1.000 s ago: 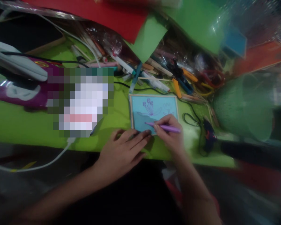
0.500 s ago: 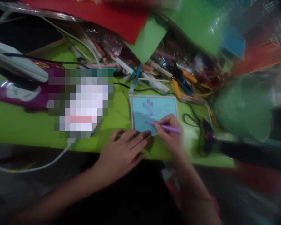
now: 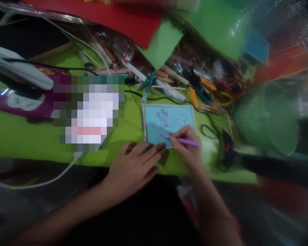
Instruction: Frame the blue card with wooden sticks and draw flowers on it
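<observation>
A small blue board (image 3: 151, 116) with a pale wooden-looking rim lies on the green tabletop (image 3: 123, 133). Purple line drawings of flowers (image 3: 163, 116) show on its upper half, with a small mark below them. My right hand (image 3: 187, 148) pinches a purple pen (image 3: 186, 140), its tip on the blue face beside that mark. Fingers stretched out, my left hand (image 3: 138, 164) lies flat with its fingertips at the board's lower edge.
A blurred-out bright device (image 3: 94, 116) with a white cable (image 3: 53, 180) lies left. Behind the board are markers (image 3: 169, 90), orange-handled pliers (image 3: 201, 89) and sticks. A green basket (image 3: 264, 116) and a dark glue gun (image 3: 229, 145) stand right; coloured sheets (image 3: 133, 20) lie at the back.
The pen and my right hand have shifted slightly right and down. The small purple mark near the tip has grown into a short curve. My left hand stays in place.
</observation>
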The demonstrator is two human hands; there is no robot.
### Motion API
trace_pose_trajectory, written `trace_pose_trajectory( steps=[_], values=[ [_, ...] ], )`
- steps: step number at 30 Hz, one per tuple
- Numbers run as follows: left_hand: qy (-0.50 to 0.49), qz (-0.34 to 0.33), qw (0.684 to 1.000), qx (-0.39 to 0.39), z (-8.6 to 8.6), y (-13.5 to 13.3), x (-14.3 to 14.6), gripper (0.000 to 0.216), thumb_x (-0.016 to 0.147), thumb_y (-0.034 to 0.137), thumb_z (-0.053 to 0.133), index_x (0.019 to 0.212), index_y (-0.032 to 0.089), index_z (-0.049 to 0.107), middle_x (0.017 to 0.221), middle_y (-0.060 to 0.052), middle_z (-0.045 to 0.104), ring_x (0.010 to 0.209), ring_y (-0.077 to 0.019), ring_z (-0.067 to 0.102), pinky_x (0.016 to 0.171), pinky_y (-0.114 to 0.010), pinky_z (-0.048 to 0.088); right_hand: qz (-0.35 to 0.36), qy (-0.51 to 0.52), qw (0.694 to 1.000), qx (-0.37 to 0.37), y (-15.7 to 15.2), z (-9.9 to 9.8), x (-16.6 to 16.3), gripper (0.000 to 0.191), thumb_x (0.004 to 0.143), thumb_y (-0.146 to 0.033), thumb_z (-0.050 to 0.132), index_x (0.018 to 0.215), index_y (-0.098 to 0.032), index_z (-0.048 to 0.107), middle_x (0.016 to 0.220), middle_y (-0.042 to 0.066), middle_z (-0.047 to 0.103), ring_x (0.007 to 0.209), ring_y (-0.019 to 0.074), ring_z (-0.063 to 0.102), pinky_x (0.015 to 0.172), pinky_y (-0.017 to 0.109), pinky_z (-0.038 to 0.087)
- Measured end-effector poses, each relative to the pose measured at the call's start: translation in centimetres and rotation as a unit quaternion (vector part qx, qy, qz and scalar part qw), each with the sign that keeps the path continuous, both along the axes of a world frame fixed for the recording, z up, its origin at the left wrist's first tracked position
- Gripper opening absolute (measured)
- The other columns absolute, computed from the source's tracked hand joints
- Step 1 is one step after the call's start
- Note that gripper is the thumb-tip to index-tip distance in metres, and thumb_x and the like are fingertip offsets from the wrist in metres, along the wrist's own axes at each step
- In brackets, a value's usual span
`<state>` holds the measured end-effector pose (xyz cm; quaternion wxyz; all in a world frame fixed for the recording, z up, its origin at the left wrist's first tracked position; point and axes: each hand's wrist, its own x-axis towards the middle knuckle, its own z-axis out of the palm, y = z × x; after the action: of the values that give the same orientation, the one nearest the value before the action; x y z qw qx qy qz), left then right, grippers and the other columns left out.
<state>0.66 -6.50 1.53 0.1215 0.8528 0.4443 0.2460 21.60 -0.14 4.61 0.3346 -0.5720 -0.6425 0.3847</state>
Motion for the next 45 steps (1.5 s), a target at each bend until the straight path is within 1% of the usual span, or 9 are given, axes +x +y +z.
trace_pose_trajectory(
  steps=[7, 12, 14, 20, 26, 32, 37, 45],
  values=[
    [-0.004, 0.0, 1.0, -0.001, -0.15, 0.0, -0.01, 0.042, 0.105, 0.033, 0.057, 0.146, 0.024, 0.06, 0.144, -0.003, 0.07, 0.117, -0.0283, 0.064, 0.093, -0.047, 0.042, 0.005, 0.006, 1.0, -0.015, -0.06, -0.09, 0.14, 0.011, 0.086, -0.026, 0.074, 0.083, -0.024, 0.064, 0.074, -0.003, 0.067, 0.066, 0.0143, 0.066, 0.059, 0.027, 0.05],
    [-0.003, -0.004, 1.0, 0.0, -0.05, -0.08, -0.07, 0.04, 0.107, 0.033, 0.054, 0.145, 0.023, 0.06, 0.146, 0.003, 0.068, 0.118, -0.0279, 0.062, 0.094, -0.048, 0.04, 0.002, 0.003, 1.0, -0.021, -0.06, 0.01, 0.04, 0.012, 0.086, -0.028, 0.074, 0.082, -0.024, 0.064, 0.072, -0.003, 0.066, 0.066, 0.0145, 0.065, 0.057, 0.026, 0.048],
    [-0.005, -0.002, 1.0, 0.003, 0.02, -0.06, -0.08, 0.039, 0.108, 0.032, 0.053, 0.144, 0.022, 0.06, 0.146, 0.003, 0.068, 0.117, -0.0274, 0.062, 0.093, -0.048, 0.04, 0.001, 0.002, 1.0, -0.023, -0.08, -0.02, 0.01, 0.013, 0.086, -0.029, 0.075, 0.082, -0.024, 0.063, 0.071, -0.003, 0.066, 0.065, 0.0142, 0.064, 0.056, 0.026, 0.048],
    [-0.003, 0.0, 1.0, 0.003, 0.0, 0.07, 0.04, 0.04, 0.106, 0.033, 0.055, 0.144, 0.023, 0.06, 0.146, 0.001, 0.069, 0.117, -0.0275, 0.062, 0.094, -0.048, 0.04, 0.001, 0.009, 1.0, -0.013, 0.05, 0.08, -0.17, 0.013, 0.086, -0.03, 0.074, 0.083, -0.024, 0.064, 0.072, -0.003, 0.067, 0.062, 0.0127, 0.06, 0.056, 0.026, 0.048],
    [0.006, -0.003, 1.0, -0.003, 0.1, -0.03, 0.01, 0.041, 0.107, 0.035, 0.054, 0.146, 0.024, 0.059, 0.145, -0.002, 0.069, 0.118, -0.0274, 0.063, 0.093, -0.047, 0.041, -0.022, 0.039, 0.999, -0.013, 0.26, 0.28, -0.34, 0.012, 0.086, -0.03, 0.072, 0.083, -0.023, 0.062, 0.069, -0.004, 0.064, 0.062, 0.0123, 0.058, 0.057, 0.027, 0.048],
    [0.014, -0.005, 1.0, -0.008, 0.3, 0.14, 0.04, 0.041, 0.107, 0.034, 0.053, 0.146, 0.024, 0.059, 0.148, -0.003, 0.067, 0.116, -0.0278, 0.063, 0.091, -0.048, 0.043, -0.002, 0.038, 0.999, -0.02, 0.49, 0.39, -0.54, 0.012, 0.087, -0.029, 0.073, 0.085, -0.024, 0.062, 0.072, -0.003, 0.066, 0.065, 0.0132, 0.061, 0.06, 0.028, 0.051],
    [0.01, -0.003, 1.0, -0.009, 0.31, 0.14, 0.04, 0.042, 0.105, 0.034, 0.055, 0.145, 0.024, 0.061, 0.146, -0.005, 0.068, 0.115, -0.029, 0.064, 0.09, -0.047, 0.044, 0.002, 0.036, 0.999, -0.025, 0.48, 0.24, -0.49, 0.014, 0.087, -0.031, 0.074, 0.086, -0.024, 0.062, 0.072, -0.003, 0.066, 0.065, 0.0134, 0.062, 0.06, 0.028, 0.05],
    [0.006, -0.004, 1.0, -0.008, 0.47, 0.19, 0.14, 0.04, 0.105, 0.033, 0.055, 0.144, 0.022, 0.062, 0.145, -0.003, 0.069, 0.115, -0.0282, 0.063, 0.092, -0.048, 0.042, 0.004, 0.013, 0.999, -0.039, 0.44, 0.4, -0.51, 0.016, 0.087, -0.033, 0.076, 0.087, -0.024, 0.063, 0.073, -0.003, 0.067, 0.063, 0.0132, 0.061, 0.06, 0.027, 0.048]
  ],
)
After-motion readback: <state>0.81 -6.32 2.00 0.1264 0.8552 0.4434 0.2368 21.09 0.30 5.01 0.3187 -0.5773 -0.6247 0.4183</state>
